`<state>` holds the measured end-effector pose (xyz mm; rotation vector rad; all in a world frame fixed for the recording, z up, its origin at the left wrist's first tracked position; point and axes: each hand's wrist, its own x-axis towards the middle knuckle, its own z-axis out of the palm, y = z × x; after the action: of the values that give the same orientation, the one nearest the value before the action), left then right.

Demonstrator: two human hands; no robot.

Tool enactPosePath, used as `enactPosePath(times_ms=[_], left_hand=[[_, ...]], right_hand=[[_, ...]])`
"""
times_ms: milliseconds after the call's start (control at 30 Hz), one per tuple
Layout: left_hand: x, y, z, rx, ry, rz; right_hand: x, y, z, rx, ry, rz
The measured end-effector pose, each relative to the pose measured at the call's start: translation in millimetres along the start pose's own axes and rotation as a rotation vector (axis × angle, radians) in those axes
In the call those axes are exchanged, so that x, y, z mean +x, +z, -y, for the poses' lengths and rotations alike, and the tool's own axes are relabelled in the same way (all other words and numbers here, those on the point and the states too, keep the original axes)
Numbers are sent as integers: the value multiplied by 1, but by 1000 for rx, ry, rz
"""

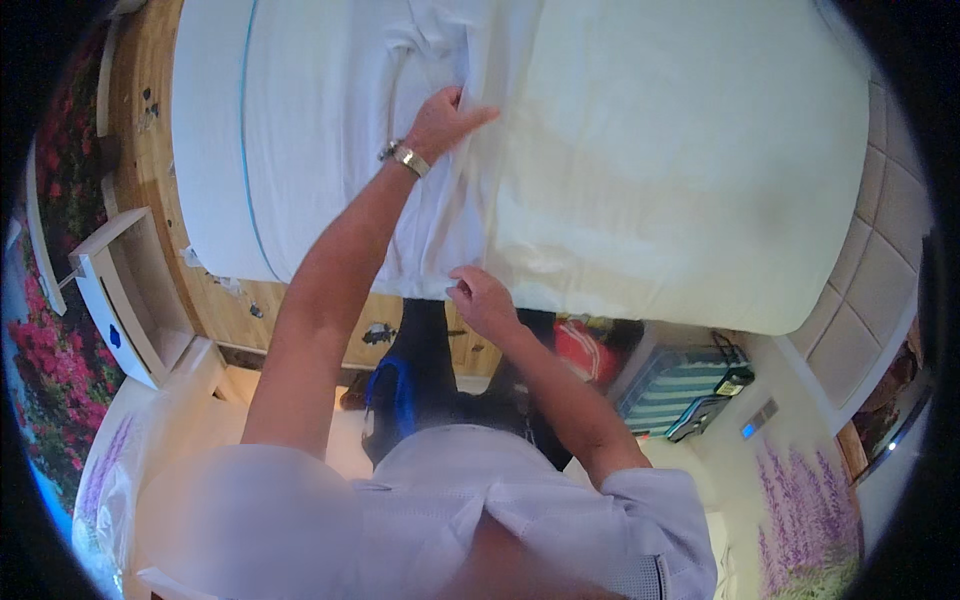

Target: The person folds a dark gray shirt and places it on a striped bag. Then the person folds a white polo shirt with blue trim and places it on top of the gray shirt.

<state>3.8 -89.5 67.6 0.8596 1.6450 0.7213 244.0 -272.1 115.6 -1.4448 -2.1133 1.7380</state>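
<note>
A gathered white sheet (427, 217) lies in folds across a pale, smooth-covered mattress (675, 165). On the folds rests my left hand (454, 124), its thumb spread away from the fingers, which are partly hidden; a metal-band wristwatch (411, 160) and a bracelet are on that wrist. My right hand (484, 300) is at the mattress's near edge, its fingers curled by the hem of the sheet. Whether it pinches the cloth cannot be told. Toward the left, a thin blue line (244, 127) runs over the white bedding.
A tiled padded headboard (874, 225) borders the bed at right. Below it stand a green-striped box or bag (664, 386) and a red cloth item (585, 349). A bedside unit with an open drawer (135, 292) is at left. Dark patches mark the wooden floor (210, 307).
</note>
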Motion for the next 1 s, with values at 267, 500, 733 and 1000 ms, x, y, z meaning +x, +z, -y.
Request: enactPosePath(times_ms=[267, 500, 733, 1000], left_hand=[[-20, 6, 16, -47, 75, -336], [-38, -14, 28, -493, -156, -163], [-88, -5, 38, -5, -105, -103], [-164, 35, 78, -350, -200, 40]], right_hand=[[38, -44, -8, -12, -17, -74], [111, -88, 13, 89, 44, -200], [280, -187, 56, -104, -234, -474], [475, -284, 33, -642, -652, -573]])
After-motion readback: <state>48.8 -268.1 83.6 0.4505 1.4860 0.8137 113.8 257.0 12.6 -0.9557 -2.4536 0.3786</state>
